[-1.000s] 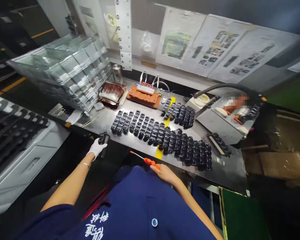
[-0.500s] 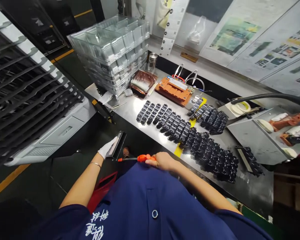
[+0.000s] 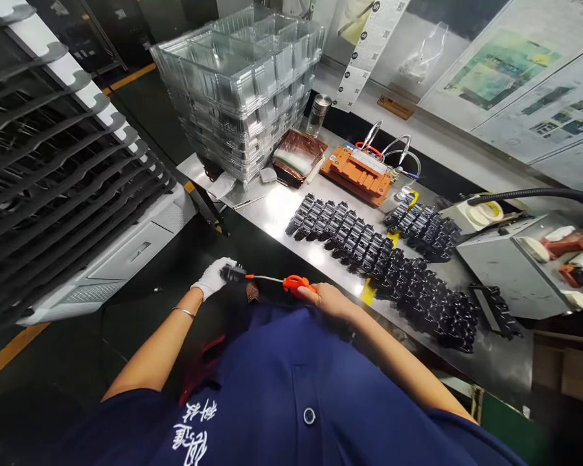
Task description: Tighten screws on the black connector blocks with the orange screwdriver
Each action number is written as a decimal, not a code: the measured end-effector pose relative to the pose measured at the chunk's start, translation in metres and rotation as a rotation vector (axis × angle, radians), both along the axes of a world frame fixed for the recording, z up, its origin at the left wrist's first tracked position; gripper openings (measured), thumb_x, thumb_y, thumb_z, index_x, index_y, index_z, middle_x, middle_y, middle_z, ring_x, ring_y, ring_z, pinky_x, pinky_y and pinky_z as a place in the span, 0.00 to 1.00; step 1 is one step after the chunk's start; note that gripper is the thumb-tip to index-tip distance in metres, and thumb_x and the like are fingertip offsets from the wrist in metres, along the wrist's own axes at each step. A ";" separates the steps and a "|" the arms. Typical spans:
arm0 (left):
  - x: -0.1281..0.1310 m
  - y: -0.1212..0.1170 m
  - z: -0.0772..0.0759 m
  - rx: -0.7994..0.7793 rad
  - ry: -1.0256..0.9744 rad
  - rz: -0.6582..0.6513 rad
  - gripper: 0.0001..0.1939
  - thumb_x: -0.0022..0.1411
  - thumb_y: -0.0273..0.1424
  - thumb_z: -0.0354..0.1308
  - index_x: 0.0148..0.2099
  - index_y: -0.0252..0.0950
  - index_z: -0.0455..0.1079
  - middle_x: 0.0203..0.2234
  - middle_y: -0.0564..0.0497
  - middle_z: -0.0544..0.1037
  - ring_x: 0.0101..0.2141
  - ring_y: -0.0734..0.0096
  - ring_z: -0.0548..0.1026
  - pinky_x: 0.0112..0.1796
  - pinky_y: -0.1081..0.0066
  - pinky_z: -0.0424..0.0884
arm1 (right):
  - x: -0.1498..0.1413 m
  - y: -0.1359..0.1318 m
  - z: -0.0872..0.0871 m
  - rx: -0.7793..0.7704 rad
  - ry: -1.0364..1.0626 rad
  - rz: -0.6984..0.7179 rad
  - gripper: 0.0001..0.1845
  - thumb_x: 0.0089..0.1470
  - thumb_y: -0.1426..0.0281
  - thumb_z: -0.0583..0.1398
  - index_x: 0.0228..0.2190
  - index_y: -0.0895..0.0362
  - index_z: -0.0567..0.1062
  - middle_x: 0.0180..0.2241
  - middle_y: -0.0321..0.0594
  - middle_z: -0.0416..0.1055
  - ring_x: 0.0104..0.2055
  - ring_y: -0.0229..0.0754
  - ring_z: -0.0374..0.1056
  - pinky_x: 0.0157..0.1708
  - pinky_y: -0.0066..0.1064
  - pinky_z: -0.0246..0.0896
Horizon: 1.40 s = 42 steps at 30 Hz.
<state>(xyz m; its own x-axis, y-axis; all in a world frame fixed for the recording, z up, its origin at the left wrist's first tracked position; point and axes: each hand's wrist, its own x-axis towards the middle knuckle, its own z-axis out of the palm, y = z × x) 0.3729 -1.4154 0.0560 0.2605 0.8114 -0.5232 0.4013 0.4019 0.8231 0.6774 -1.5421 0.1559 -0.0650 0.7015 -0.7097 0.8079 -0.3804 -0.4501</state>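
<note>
My left hand point(image 3: 211, 278), in a white glove, holds a small black part point(image 3: 232, 273) out over the dark floor, left of the metal table point(image 3: 276, 210). My right hand point(image 3: 328, 299) grips an orange air gun point(image 3: 295, 283) by its handle. The gun's thin nozzle point(image 3: 262, 278) points left, and its tip meets the black part. Both hands are in front of the table's near edge. On the table lie several rows of black parts point(image 3: 393, 268) like the held one.
A tall stack of clear plastic trays point(image 3: 243, 84) stands at the table's far left. An orange fixture point(image 3: 357, 169), a brown tray point(image 3: 298, 154) and a metal cup point(image 3: 320, 110) sit behind the rows. A dark slotted rack point(image 3: 58, 168) fills the left. A grey box point(image 3: 510, 265) stands at right.
My left hand turned the black part and raised it. My right hand brought the air gun's nozzle tip up against the part. The view shifted left and closer.
</note>
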 end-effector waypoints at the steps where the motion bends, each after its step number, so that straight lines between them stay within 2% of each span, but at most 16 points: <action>1: -0.003 0.004 -0.001 0.026 0.028 -0.044 0.09 0.48 0.23 0.56 0.31 0.33 0.76 0.42 0.42 0.79 0.48 0.62 0.74 0.50 0.64 0.70 | -0.001 0.002 -0.001 -0.001 0.012 -0.028 0.35 0.60 0.44 0.44 0.27 0.57 0.74 0.24 0.39 0.68 0.27 0.39 0.61 0.27 0.30 0.50; 4: -0.017 0.017 -0.003 -0.014 -0.061 -0.129 0.12 0.40 0.21 0.64 0.32 0.36 0.77 0.46 0.44 0.78 0.54 0.57 0.70 0.56 0.57 0.64 | -0.005 0.008 -0.002 -0.018 0.027 -0.099 0.35 0.60 0.44 0.43 0.26 0.58 0.74 0.23 0.38 0.65 0.25 0.37 0.59 0.26 0.30 0.49; 6: -0.028 0.028 -0.004 -0.154 -0.196 0.001 0.19 0.35 0.27 0.72 0.35 0.34 0.75 0.42 0.44 0.80 0.48 0.55 0.75 0.53 0.56 0.68 | -0.010 0.012 -0.002 -0.036 0.029 -0.106 0.34 0.60 0.44 0.44 0.27 0.58 0.74 0.23 0.38 0.65 0.25 0.37 0.60 0.26 0.30 0.49; 8: -0.036 0.039 -0.004 -0.381 -0.305 0.243 0.19 0.42 0.38 0.71 0.35 0.33 0.74 0.34 0.45 0.81 0.39 0.58 0.78 0.46 0.59 0.74 | -0.018 0.016 -0.002 -0.049 0.047 -0.073 0.34 0.59 0.44 0.45 0.28 0.58 0.75 0.24 0.38 0.67 0.26 0.38 0.61 0.26 0.29 0.49; 10: -0.038 0.050 -0.001 -0.598 -0.337 0.407 0.18 0.53 0.46 0.65 0.34 0.34 0.74 0.28 0.46 0.80 0.32 0.61 0.79 0.37 0.63 0.77 | -0.029 0.023 -0.001 -0.053 0.084 -0.021 0.34 0.58 0.43 0.46 0.29 0.58 0.75 0.25 0.39 0.69 0.27 0.38 0.62 0.28 0.29 0.50; 13: -0.034 0.062 0.005 -0.822 -0.326 0.393 0.18 0.61 0.45 0.59 0.33 0.33 0.74 0.23 0.48 0.79 0.24 0.65 0.77 0.29 0.66 0.76 | -0.044 0.036 0.000 0.013 -0.007 -0.065 0.35 0.59 0.43 0.44 0.31 0.58 0.76 0.27 0.42 0.71 0.29 0.40 0.64 0.29 0.29 0.51; 15: -0.031 0.069 0.009 -0.856 -0.323 0.377 0.18 0.61 0.44 0.58 0.32 0.34 0.73 0.21 0.49 0.78 0.21 0.67 0.76 0.27 0.67 0.75 | -0.052 0.044 0.001 0.049 -0.091 -0.083 0.36 0.59 0.42 0.44 0.31 0.58 0.75 0.28 0.43 0.72 0.29 0.41 0.65 0.29 0.30 0.51; 16: -0.029 0.072 0.011 -0.856 -0.312 0.376 0.18 0.61 0.45 0.58 0.32 0.34 0.73 0.20 0.50 0.77 0.21 0.67 0.75 0.27 0.68 0.75 | -0.054 0.048 0.002 0.030 -0.086 -0.037 0.36 0.58 0.41 0.45 0.30 0.57 0.75 0.27 0.43 0.72 0.29 0.42 0.65 0.28 0.30 0.50; 18: -0.028 0.078 0.011 -0.828 -0.284 0.349 0.18 0.61 0.45 0.58 0.31 0.34 0.73 0.20 0.50 0.77 0.20 0.68 0.75 0.27 0.68 0.74 | -0.056 0.053 0.004 -0.027 -0.026 0.081 0.35 0.56 0.40 0.47 0.28 0.57 0.75 0.26 0.43 0.72 0.28 0.41 0.66 0.27 0.30 0.49; 20: -0.027 0.083 0.009 -0.748 -0.273 0.272 0.15 0.58 0.42 0.62 0.35 0.33 0.73 0.22 0.50 0.78 0.22 0.69 0.75 0.28 0.69 0.74 | -0.053 0.057 0.006 -0.032 -0.048 0.070 0.36 0.57 0.40 0.46 0.30 0.57 0.75 0.27 0.43 0.73 0.29 0.41 0.66 0.27 0.29 0.50; 23: -0.025 0.089 0.004 -0.471 -0.247 0.201 0.22 0.50 0.41 0.68 0.44 0.34 0.73 0.30 0.50 0.79 0.28 0.68 0.76 0.32 0.69 0.73 | -0.051 0.061 0.008 0.022 -0.153 -0.001 0.37 0.59 0.41 0.42 0.32 0.57 0.75 0.29 0.43 0.74 0.30 0.42 0.68 0.28 0.29 0.51; 26: -0.021 0.095 0.001 -0.163 -0.080 0.160 0.29 0.44 0.44 0.69 0.46 0.33 0.72 0.38 0.46 0.79 0.38 0.63 0.77 0.40 0.68 0.72 | -0.059 0.062 0.008 0.007 -0.137 0.130 0.37 0.57 0.40 0.43 0.31 0.57 0.75 0.29 0.43 0.75 0.30 0.42 0.69 0.28 0.29 0.51; 29: -0.017 0.100 0.000 0.012 0.048 0.089 0.28 0.44 0.45 0.68 0.44 0.32 0.73 0.40 0.44 0.79 0.43 0.59 0.75 0.46 0.65 0.70 | -0.072 0.061 0.006 0.017 -0.185 0.173 0.39 0.57 0.39 0.41 0.34 0.57 0.75 0.30 0.45 0.76 0.33 0.45 0.71 0.29 0.29 0.51; 33: -0.012 0.102 -0.002 0.091 0.080 0.037 0.25 0.48 0.43 0.65 0.45 0.32 0.73 0.40 0.45 0.79 0.44 0.59 0.75 0.49 0.65 0.68 | -0.084 0.062 0.000 0.020 -0.215 0.166 0.40 0.56 0.38 0.40 0.36 0.56 0.75 0.31 0.45 0.77 0.34 0.46 0.72 0.29 0.30 0.53; 38: -0.011 0.100 -0.004 0.084 0.120 0.016 0.27 0.52 0.41 0.63 0.51 0.32 0.71 0.46 0.43 0.78 0.47 0.58 0.74 0.50 0.64 0.67 | -0.088 0.065 -0.001 0.032 -0.209 0.178 0.39 0.57 0.38 0.41 0.35 0.56 0.75 0.32 0.45 0.77 0.34 0.46 0.72 0.29 0.30 0.52; 42: -0.019 0.093 0.007 0.035 0.070 -0.084 0.29 0.54 0.46 0.61 0.53 0.33 0.71 0.47 0.42 0.78 0.49 0.56 0.74 0.51 0.64 0.67 | -0.084 0.071 -0.001 0.051 -0.270 0.048 0.39 0.57 0.39 0.40 0.35 0.56 0.75 0.32 0.45 0.77 0.35 0.46 0.72 0.29 0.30 0.53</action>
